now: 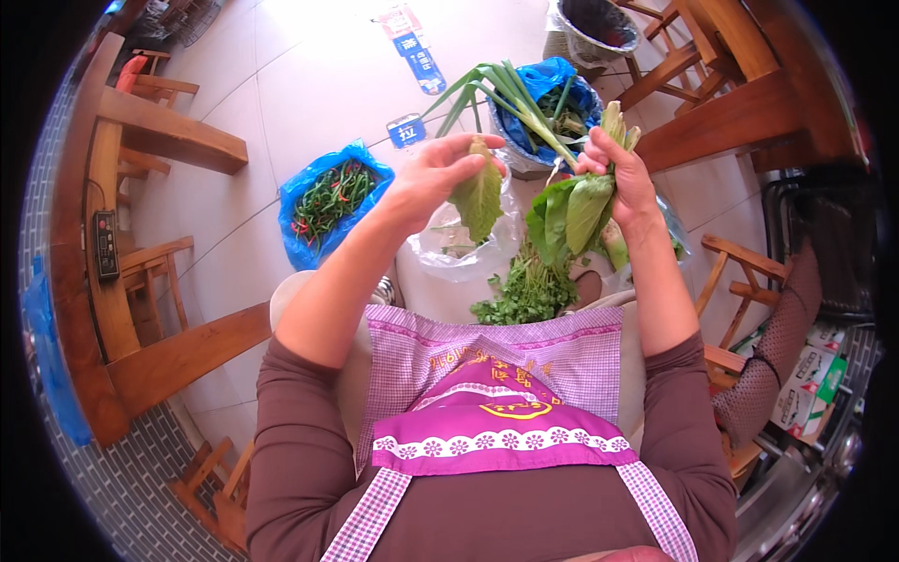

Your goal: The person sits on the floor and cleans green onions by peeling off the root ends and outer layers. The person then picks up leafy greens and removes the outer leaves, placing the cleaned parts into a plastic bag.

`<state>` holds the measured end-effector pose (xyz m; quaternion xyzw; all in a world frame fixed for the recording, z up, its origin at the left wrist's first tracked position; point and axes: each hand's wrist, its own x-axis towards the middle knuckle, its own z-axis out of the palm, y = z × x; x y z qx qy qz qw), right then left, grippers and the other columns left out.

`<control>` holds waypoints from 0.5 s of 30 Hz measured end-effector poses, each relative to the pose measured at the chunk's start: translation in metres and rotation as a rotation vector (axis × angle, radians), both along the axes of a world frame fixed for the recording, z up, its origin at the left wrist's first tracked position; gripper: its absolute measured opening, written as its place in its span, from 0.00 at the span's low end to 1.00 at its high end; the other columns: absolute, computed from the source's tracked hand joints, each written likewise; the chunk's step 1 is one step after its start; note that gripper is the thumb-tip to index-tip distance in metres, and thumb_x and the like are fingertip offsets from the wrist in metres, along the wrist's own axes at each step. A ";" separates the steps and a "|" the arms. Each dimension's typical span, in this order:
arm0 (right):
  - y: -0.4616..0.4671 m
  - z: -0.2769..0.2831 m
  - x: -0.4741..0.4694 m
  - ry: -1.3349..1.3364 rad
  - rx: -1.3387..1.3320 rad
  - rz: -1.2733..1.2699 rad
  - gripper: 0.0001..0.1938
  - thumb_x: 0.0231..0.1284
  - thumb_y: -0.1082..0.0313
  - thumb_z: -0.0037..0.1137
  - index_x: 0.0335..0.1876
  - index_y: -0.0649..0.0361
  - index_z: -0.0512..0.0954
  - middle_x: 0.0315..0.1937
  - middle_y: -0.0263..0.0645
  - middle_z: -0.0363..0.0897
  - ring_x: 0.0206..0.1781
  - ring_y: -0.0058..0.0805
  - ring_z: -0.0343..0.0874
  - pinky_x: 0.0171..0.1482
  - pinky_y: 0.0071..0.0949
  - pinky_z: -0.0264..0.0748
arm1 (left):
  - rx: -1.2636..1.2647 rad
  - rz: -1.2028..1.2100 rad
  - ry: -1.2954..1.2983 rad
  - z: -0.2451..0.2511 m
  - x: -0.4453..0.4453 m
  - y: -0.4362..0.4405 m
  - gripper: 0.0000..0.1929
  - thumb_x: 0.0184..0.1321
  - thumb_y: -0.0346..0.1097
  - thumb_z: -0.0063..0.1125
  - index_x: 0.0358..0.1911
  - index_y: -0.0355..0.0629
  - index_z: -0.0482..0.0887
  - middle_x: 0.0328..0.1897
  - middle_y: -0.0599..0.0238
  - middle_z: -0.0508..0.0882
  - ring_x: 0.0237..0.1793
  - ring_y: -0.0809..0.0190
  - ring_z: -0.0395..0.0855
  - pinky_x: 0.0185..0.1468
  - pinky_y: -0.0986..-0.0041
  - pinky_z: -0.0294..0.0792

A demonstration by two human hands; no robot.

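My left hand (449, 172) pinches a single yellowish-green leaf (479, 200) by its stem end, above a clear plastic bag (449, 263) with some plant scraps inside. In my right hand (618, 165) is a bunch of leafy greens (586, 211), pale cut stems up and leaves hanging down. Beneath that bunch lies a pile of fresh green herbs (527, 288) on the floor near my feet. A bin lined with a blue bag (544, 74) stands beyond my hands, holding green scraps, with long scallion-like leaves (523, 105) lying across its rim.
A blue plastic bag (291, 242) of green and red chilies (333, 200) sits on the floor at left. Another lined bin (628, 46) stands at the far right. Wooden tables (737, 123) and stools (744, 260) flank both sides. A clear bag (674, 225) with greens lies behind my right forearm.
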<state>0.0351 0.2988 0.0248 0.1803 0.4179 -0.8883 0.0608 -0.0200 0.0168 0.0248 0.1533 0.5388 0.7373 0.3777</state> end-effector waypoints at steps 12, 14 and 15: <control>-0.045 0.009 0.016 0.065 0.588 0.234 0.09 0.64 0.66 0.63 0.45 0.62 0.79 0.24 0.24 0.72 0.23 0.11 0.65 0.34 0.19 0.73 | -0.396 0.209 0.374 -0.006 0.009 0.007 0.13 0.58 0.30 0.67 0.44 0.36 0.80 0.42 0.58 0.89 0.47 0.66 0.86 0.51 0.73 0.76; -0.043 0.006 0.015 0.046 0.596 0.211 0.10 0.63 0.63 0.65 0.43 0.60 0.80 0.25 0.23 0.73 0.24 0.11 0.66 0.33 0.18 0.72 | -0.391 0.274 0.404 -0.006 0.008 0.007 0.13 0.57 0.31 0.67 0.42 0.35 0.81 0.43 0.56 0.89 0.47 0.64 0.86 0.52 0.72 0.76; -0.041 0.005 0.015 0.042 0.597 0.195 0.10 0.63 0.62 0.66 0.42 0.59 0.81 0.26 0.23 0.73 0.25 0.11 0.66 0.32 0.18 0.71 | -0.415 0.278 0.395 -0.007 0.006 0.007 0.13 0.57 0.32 0.68 0.42 0.35 0.81 0.43 0.56 0.88 0.47 0.63 0.86 0.52 0.71 0.76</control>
